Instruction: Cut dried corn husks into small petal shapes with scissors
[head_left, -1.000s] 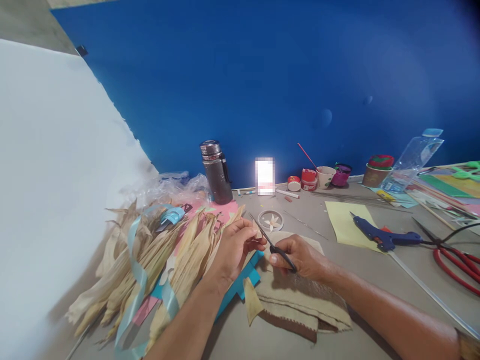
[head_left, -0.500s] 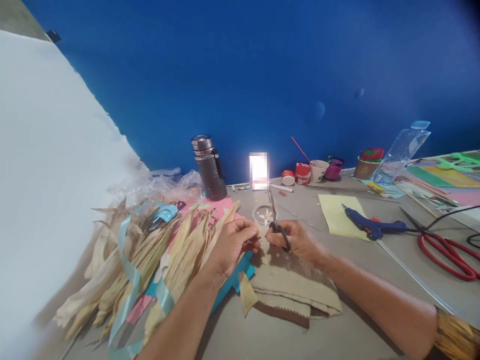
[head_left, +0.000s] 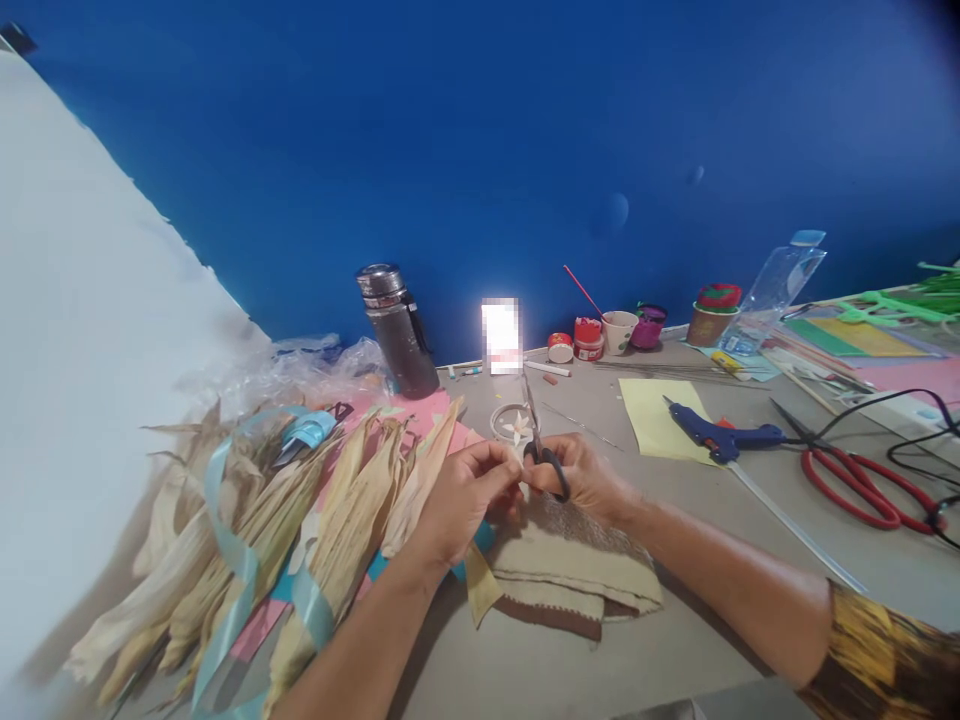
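Note:
My right hand [head_left: 589, 478] is closed around black-handled scissors [head_left: 556, 474], their blades pointing away from me and upward. Just left of it, my left hand [head_left: 476, 488] pinches thumb and fingers together; what they hold is too small and hidden to make out. The fingertips of both hands almost meet. Behind them a small pale flower shape [head_left: 517, 428] lies by a clear ring [head_left: 497, 412], perhaps a tape roll. Under the hands rests a folded beige cloth [head_left: 570, 570], with a cut piece of corn husk [head_left: 481, 590] at its left edge.
Dried corn husks [head_left: 352, 500] and a light-blue ribbon [head_left: 225, 530] cover the left side. A dark flask [head_left: 401, 345] stands behind. To the right lie a blue glue gun [head_left: 720, 435], yellow paper [head_left: 637, 415] and red-handled scissors [head_left: 847, 490]. Paint pots [head_left: 589, 340] line the wall.
The view has turned slightly right, so everything sits further left. My hands have come closer together, the left fingertips now near the scissors' handles. The scissors remain in my right hand.

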